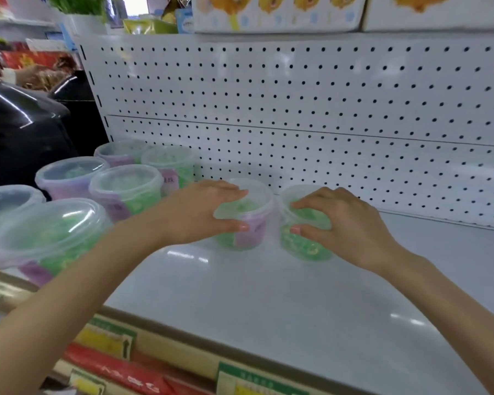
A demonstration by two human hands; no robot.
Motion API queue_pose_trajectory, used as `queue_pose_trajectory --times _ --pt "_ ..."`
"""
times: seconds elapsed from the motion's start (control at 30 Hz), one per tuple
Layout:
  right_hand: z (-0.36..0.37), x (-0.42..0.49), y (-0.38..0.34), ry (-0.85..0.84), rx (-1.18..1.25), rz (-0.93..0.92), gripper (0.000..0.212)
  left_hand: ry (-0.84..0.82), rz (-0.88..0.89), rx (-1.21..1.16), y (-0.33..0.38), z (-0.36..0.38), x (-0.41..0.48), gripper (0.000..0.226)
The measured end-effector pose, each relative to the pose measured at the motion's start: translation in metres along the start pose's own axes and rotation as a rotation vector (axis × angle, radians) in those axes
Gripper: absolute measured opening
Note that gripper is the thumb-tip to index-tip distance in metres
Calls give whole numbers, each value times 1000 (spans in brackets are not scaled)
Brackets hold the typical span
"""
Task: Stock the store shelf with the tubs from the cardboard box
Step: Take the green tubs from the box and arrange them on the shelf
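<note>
Clear plastic, round and slightly tapered, makes up every tub in front of you, each capped with a cloudy snap-on lid. Your left hand point(200, 212) grips the purple-labelled tub point(254, 233), fingers spread over the lid and thumb pressed to its near side. Your right hand point(345, 223) clamps the green tub point(305, 248) the same way, fingers curled over the lid, thumb on the wall. Both tubs stand upright on the smooth, glossy white shelf point(268, 295), just beside each other and close to the far edge, where the white pegboard point(297, 95) rises with its even grid of small round holes.

To the left, six more tubs point(126, 189) stand in two rows running from near to far, the nearest cut off by the frame edge. Their contents read only as green lumps through the walls, and the print on the purple labels is too blurred to read. Along the near lip runs a beige price rail point(183, 357) carrying green and yellow tags point(109, 337), also illegible. Above the pegboard, white cartons point(277, 12) with yellow cartoon figures are cropped by the top of the frame. A shiny black rounded shape point(20, 129) sits at far left; you cannot tell what it is.
</note>
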State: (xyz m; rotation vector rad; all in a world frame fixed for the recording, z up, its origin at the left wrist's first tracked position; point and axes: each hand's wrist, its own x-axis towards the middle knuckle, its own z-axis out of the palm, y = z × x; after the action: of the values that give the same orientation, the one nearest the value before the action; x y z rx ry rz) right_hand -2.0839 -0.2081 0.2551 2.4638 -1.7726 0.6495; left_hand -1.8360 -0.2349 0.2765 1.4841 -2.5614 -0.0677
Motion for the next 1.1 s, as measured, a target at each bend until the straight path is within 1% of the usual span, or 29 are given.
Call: queue_pose_trajectory --times 0.1,0.17,0.23,0.33,0.4,0.43,0.5,0.57,0.6,0.7,0.77,0.87,0.93,0.97,1.03,1.1 --pt "5 16 1 -4 -5 8 44 -4 32 179 1 2 17 63" --pt "8 26 2 -30 16 21 43 -48 48 201 -13 -4 30 61" --pt "12 37 2 -69 65 24 42 -128 60 196 -32 -10 43 58" --pt "12 53 -1 -151 227 60 33 -204 83 268 -56 -16 59 60" --pt "10 61 -6 -163 351 115 27 -204 86 287 -66 -17 67 65" --pt "10 65 -9 -152 373 139 29 -198 86 285 -69 -16 70 68" --pt "16 73 -19 -107 295 191 43 -181 97 276 -75 -15 76 72" --pt "25 80 -32 -63 122 227 59 -173 121 261 -80 -14 82 72" --pt "29 83 -38 -49 25 230 63 -174 129 256 -82 -14 86 71" --pt "39 93 -48 -19 -204 213 65 -180 137 266 -92 -16 96 64" --pt "41 98 -50 -20 -240 203 60 -181 151 266 -100 -17 100 59" --pt "37 105 -46 -132 -141 155 52 -201 166 229 -110 -18 103 58" --pt "29 107 -38 -223 8 144 51 -221 179 230 -114 -17 104 57" --pt "26 107 -35 -242 84 162 51 -229 191 228 -116 -17 104 57" --pt "24 106 -33 -209 178 228 51 -249 215 189 -119 -18 104 55" --pt "29 106 -36 -162 147 293 56 -272 225 127 -122 -19 103 54"
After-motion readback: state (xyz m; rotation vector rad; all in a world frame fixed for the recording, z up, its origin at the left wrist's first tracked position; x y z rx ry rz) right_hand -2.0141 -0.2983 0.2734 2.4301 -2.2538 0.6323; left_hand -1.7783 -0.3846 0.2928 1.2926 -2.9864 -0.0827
